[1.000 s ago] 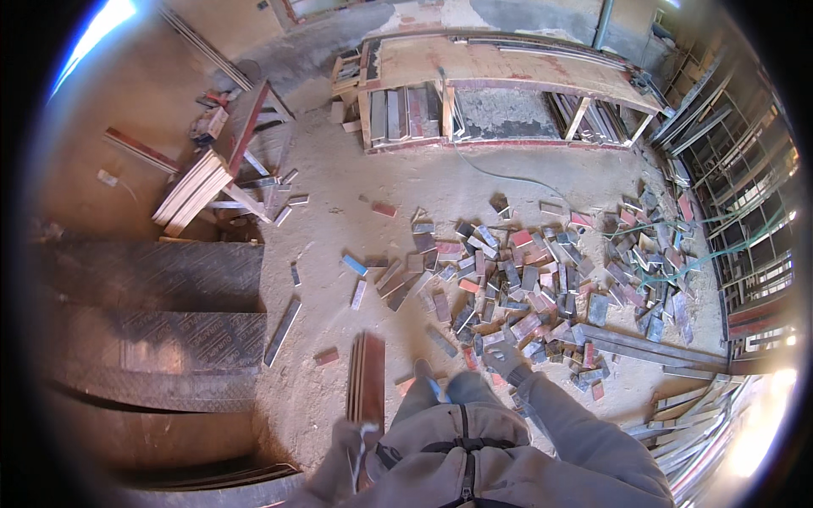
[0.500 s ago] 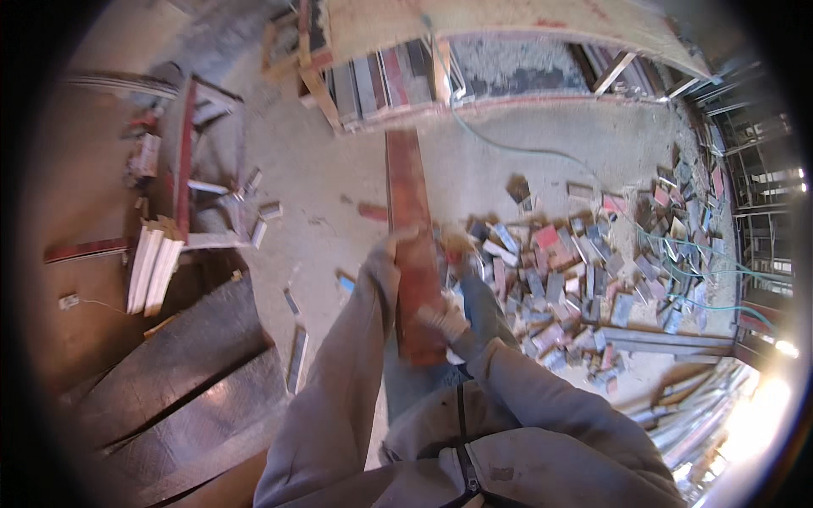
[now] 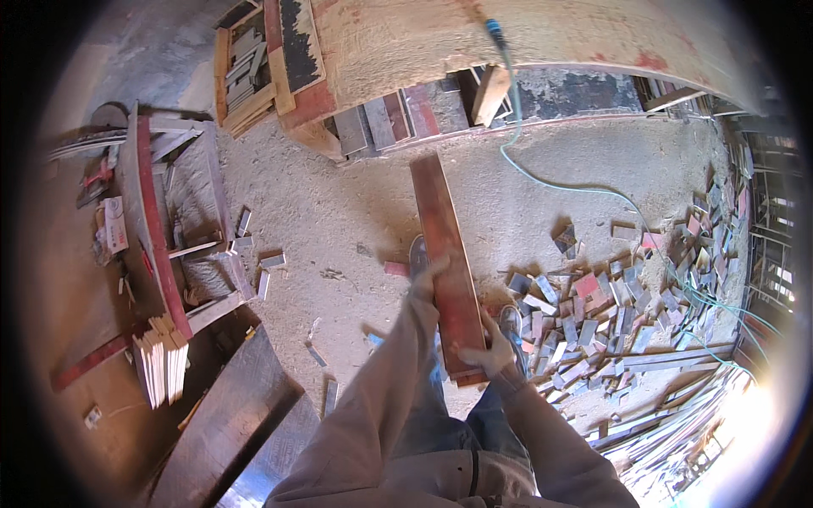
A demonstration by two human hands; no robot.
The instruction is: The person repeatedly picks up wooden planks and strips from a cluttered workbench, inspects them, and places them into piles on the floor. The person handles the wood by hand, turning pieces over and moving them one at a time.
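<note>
Sawdust floor (image 3: 339, 203), scrap offcuts (image 3: 610, 313) heaped at right, bench (image 3: 525, 42) across the top.
My left hand (image 3: 426, 279) and right hand (image 3: 491, 351) both grasp a red plank (image 3: 447, 254) mid-frame.

Single view: a head-worn fisheye camera looks steeply down from standing height over the person's own forearms. The sandy floor (image 3: 339, 212) fills the centre, well below the lens. Straight edges bow toward the dark circular rim.
</note>
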